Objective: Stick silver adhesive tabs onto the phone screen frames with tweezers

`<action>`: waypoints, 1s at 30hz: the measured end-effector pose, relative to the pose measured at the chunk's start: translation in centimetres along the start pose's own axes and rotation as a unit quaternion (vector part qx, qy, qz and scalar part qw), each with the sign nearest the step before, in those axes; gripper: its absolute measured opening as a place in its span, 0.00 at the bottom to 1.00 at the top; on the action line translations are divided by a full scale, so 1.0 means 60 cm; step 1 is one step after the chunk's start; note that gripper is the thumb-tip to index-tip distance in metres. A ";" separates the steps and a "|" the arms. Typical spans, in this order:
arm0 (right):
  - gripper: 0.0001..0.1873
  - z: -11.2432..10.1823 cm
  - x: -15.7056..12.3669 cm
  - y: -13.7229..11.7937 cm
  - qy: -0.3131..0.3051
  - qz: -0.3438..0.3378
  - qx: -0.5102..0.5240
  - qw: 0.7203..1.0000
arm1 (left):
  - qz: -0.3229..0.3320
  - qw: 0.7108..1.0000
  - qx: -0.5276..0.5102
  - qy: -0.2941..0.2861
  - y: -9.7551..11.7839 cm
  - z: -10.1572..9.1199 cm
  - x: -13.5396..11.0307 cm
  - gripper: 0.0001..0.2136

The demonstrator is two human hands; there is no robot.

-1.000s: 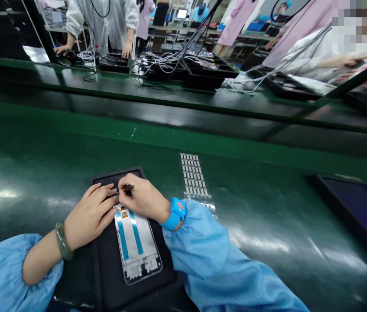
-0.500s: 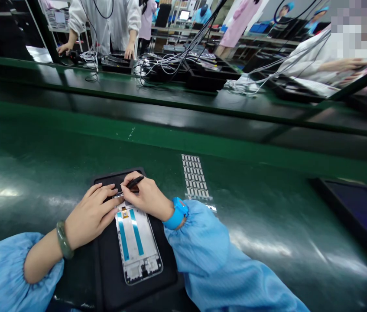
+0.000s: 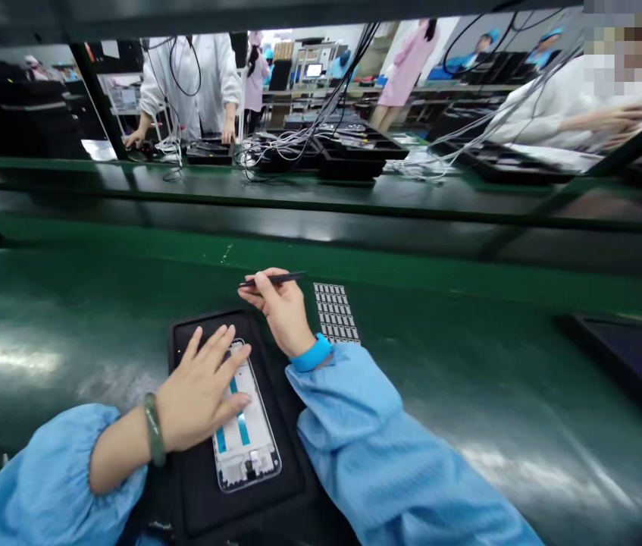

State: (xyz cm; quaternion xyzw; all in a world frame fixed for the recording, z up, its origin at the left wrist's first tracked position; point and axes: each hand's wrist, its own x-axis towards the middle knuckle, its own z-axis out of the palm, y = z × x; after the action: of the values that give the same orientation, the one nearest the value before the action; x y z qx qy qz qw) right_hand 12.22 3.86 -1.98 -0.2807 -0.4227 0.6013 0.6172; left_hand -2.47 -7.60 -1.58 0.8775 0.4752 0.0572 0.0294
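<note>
While the left hand lies flat on the phone frame, its fingers are spread straight and open. They press on the upper part of the frame and grip nothing. The frame is white with two blue strips and lies lengthwise on a black mat. Only its lower half shows, on the near side of these fingers.

The right hand is raised just beyond the far edge of the mat. Its fingers are pinched closed around a thin black tool; whether it is tweezers or a pen, I cannot tell. The tool lies nearly level, sticks out on both sides of the fingers, and is apart from the frame.

Just to the right of these fingers, a sheet of small grey squares rests on the green table. A blue strap is around the right wrist and a green bangle around the left. Well to the right of both hands sits a dark tray. Far beyond the fingers, a person in a white coat stands near cables.
</note>
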 end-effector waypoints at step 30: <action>0.10 -0.136 0.042 0.014 -0.003 -0.089 -0.408 0.909 | -0.338 0.930 0.107 0.096 -0.250 0.040 0.197 0.16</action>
State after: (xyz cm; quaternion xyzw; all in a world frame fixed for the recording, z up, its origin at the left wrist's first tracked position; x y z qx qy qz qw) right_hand 18.62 7.78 -6.16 -0.4673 -0.6563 0.3198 0.4985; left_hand -8.25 10.49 -4.69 0.6528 0.7479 0.0771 -0.0926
